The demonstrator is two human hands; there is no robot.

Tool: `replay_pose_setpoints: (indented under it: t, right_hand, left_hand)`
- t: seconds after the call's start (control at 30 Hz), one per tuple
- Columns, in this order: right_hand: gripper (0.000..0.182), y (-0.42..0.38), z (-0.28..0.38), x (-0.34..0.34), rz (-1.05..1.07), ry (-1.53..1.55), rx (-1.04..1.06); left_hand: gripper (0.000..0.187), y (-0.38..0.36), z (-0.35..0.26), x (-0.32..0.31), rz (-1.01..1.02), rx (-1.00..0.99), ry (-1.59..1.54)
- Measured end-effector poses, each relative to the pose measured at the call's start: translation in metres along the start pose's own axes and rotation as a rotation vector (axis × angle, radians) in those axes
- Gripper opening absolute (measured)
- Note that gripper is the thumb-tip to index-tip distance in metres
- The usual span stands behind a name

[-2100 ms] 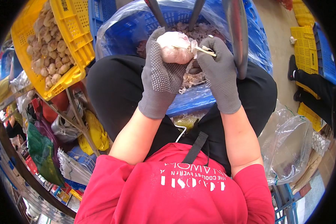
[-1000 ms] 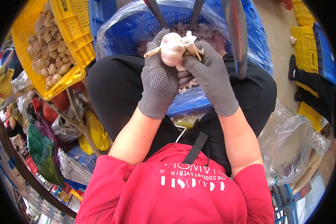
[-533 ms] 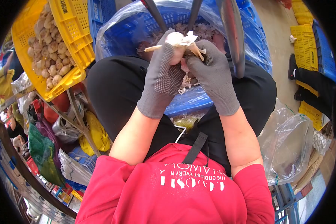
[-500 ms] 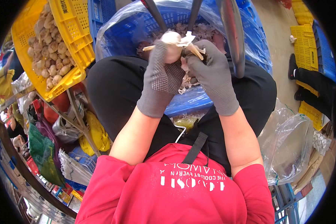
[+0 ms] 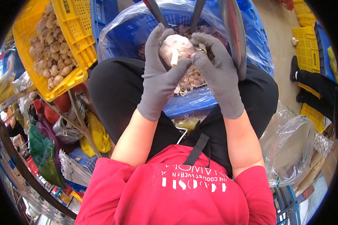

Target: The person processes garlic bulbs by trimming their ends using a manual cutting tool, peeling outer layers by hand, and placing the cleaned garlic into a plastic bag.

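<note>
A garlic bulb [image 5: 177,48] with pale, pinkish skin rests in my left hand [image 5: 156,77], its cut stem pointing back toward me. The grey-gloved fingers and thumb curl round its left side and underside. Close against the bulb's right side, my right hand [image 5: 220,73], also gloved in grey, has thumb and fingers bent together. A pale scrap of garlic skin [image 5: 202,47] shows between them. Below both hands, loose garlic skins [image 5: 191,80] lie in a blue crate lined with clear plastic [image 5: 114,39].
Dark metal bars [image 5: 231,37] rise over the blue crate. At left, a yellow crate [image 5: 77,41] holds many garlic bulbs [image 5: 52,48]. A clear plastic bag [image 5: 289,146] lies at right. Beyond it are another person's legs [image 5: 315,86] and stacked yellow crates [image 5: 306,48].
The garlic bulb has turned so its stem faces me, and the long skin strips on it are gone from view. My left hand has opened wider round it; my right hand has moved slightly right.
</note>
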State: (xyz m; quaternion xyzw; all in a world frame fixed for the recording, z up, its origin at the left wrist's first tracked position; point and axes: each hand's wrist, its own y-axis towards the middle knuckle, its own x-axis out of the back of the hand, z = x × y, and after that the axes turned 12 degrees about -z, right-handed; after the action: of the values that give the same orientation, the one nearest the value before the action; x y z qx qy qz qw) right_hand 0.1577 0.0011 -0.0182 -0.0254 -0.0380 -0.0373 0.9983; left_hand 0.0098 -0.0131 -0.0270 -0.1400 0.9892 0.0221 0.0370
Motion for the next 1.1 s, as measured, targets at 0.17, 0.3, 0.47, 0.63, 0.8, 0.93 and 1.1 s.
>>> replay_pose_setpoints:
  t: [0.17,0.3,0.47,0.63,0.8,0.93,1.1]
  right_hand:
    - [0.037,0.002,-0.003,0.003,-0.014,-0.139,0.211]
    - [0.04,0.001,-0.004,0.005,0.05,-0.174,0.225]
    - [0.023,0.001,0.003,0.001,-0.009,-0.265,0.225]
    - [0.016,0.0,0.0,-0.001,-0.037,-0.219,0.197]
    - [0.011,0.002,0.005,-0.005,-0.11,-0.101,0.125]
    - [0.011,0.004,-0.004,-0.004,-0.101,0.038,-0.246]
    - [0.01,0.001,-0.024,0.001,0.025,-0.402,0.005]
  left_hand:
    - [0.071,0.002,0.005,0.0,0.016,-0.16,0.111]
    - [0.06,0.006,-0.005,0.006,0.085,-0.385,0.474]
    - [0.061,0.002,-0.007,0.011,0.145,-0.201,0.344]
    - [0.061,0.002,-0.018,0.009,0.1,-0.115,0.28]
    - [0.056,0.003,-0.016,0.014,0.106,-0.063,0.212]
    - [0.047,0.003,-0.01,0.013,0.08,0.077,-0.105]
    - [0.044,0.009,0.001,0.021,0.068,-0.625,0.7]
